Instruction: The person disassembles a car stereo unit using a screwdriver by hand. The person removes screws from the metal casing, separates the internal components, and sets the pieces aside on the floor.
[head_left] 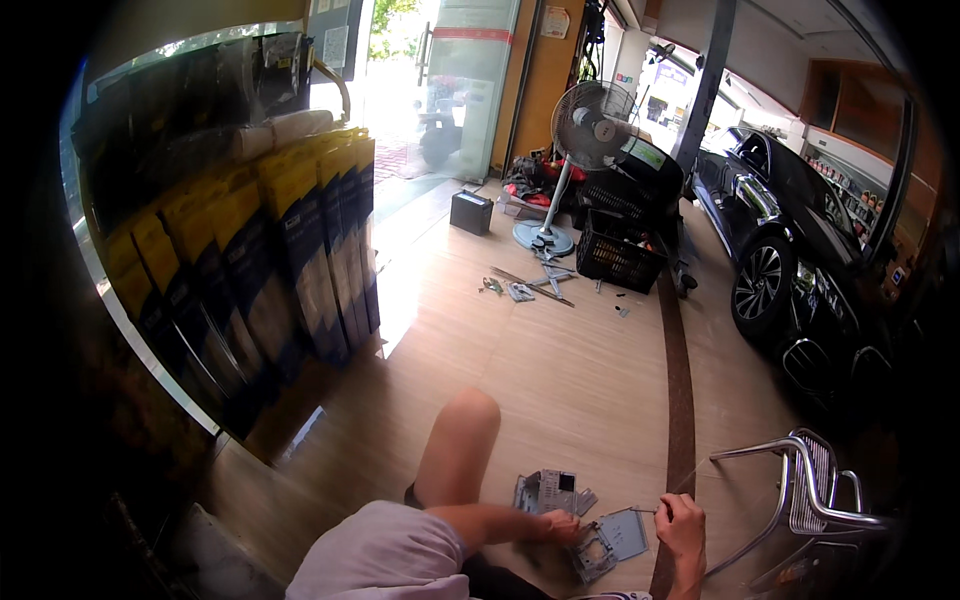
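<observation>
On the floor in front of me lies a grey metal casing (594, 562) with a round opening, opened up beside a flat grey panel (627, 535). My left hand (560, 526) reaches across to the casing's upper left edge, fingers curled against it. What the fingers pinch there, if anything, is too small to tell. My right hand (682, 521) is raised to the right of the panel, closed around a thin rod-like tool (646, 511) that points left over it. Just beyond my left hand sits another grey boxy metal part (546, 490) with a dark square on it.
A chrome chair (805, 480) stands close on my right. Hanging yellow-and-blue packages (300, 230) fill a rack at left. Farther off are a pedestal fan (595, 125), a black crate (618, 252), a dark box (471, 213), scattered metal strips (548, 283) and a black car (775, 220).
</observation>
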